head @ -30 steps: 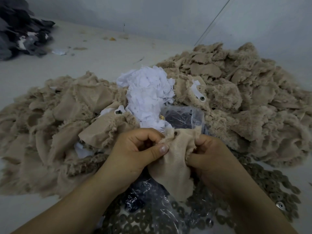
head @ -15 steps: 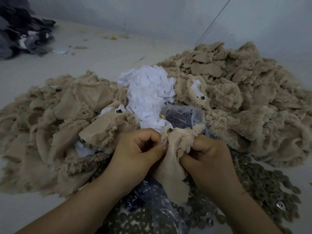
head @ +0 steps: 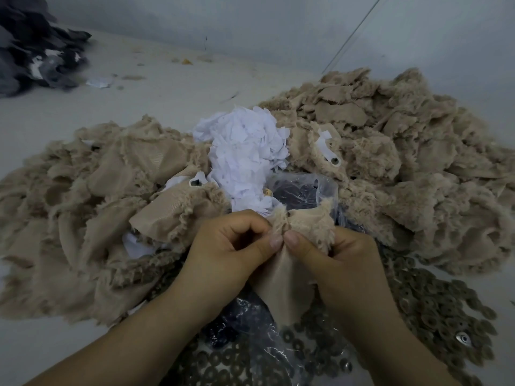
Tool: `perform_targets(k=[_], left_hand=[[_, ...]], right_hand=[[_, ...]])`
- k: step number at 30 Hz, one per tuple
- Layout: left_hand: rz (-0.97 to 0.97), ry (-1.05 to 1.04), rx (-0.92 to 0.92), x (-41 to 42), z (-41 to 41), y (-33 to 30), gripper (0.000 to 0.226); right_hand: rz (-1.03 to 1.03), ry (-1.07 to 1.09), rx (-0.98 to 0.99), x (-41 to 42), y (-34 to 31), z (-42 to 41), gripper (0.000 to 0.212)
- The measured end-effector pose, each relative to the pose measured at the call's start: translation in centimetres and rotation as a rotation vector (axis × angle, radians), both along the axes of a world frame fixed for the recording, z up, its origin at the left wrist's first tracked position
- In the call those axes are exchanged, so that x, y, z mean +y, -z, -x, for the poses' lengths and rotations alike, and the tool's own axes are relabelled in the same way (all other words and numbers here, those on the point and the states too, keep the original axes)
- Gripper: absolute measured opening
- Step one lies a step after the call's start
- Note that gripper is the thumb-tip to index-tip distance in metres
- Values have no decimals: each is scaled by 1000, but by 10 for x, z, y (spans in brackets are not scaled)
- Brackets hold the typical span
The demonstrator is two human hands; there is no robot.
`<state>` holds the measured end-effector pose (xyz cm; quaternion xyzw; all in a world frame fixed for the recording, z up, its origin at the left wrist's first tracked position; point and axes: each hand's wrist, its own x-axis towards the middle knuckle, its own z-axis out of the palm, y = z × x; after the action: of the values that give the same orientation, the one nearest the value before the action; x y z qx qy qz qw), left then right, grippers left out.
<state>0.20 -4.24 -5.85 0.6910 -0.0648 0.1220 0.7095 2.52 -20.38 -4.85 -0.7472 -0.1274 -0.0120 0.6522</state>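
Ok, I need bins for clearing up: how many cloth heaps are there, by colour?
Beige: 2, left heap, right heap
White: 1, middle heap
Dark grey: 1, far heap
Total: 4

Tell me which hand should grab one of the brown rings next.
Right, probably. The right hand pinches the beige fleece piece next to the brown rings spread on its side; the left hand, also pinching it, sits by the fleece heap.
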Motion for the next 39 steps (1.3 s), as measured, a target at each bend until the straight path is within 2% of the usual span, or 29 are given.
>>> perform_targets(k=[4, 10, 16, 21, 27, 32, 39], left_hand=[[86, -4, 51, 0, 0, -1, 12], [126, -30, 62, -5, 2, -3, 14], [214, 1, 101, -7, 3, -6, 16], [291, -1, 161, -6, 2, -4, 20], [221, -6, 138, -9, 5, -9, 15], [113, -70, 89, -10, 5, -9, 14], [-87, -143, 20, -11, 6, -7, 17]], right_hand=[[-22, 64, 16, 1, 2, 2, 36], [-52, 83, 39, 2, 3, 1, 48], [-164, 29, 173, 2, 3, 2, 28], [-142, 70, 147, 1, 1, 0, 48], [-104, 68, 100, 1, 0, -1, 46], [-66, 79, 46, 4, -1, 2, 56], [-62, 101, 24, 0, 3, -1, 39]])
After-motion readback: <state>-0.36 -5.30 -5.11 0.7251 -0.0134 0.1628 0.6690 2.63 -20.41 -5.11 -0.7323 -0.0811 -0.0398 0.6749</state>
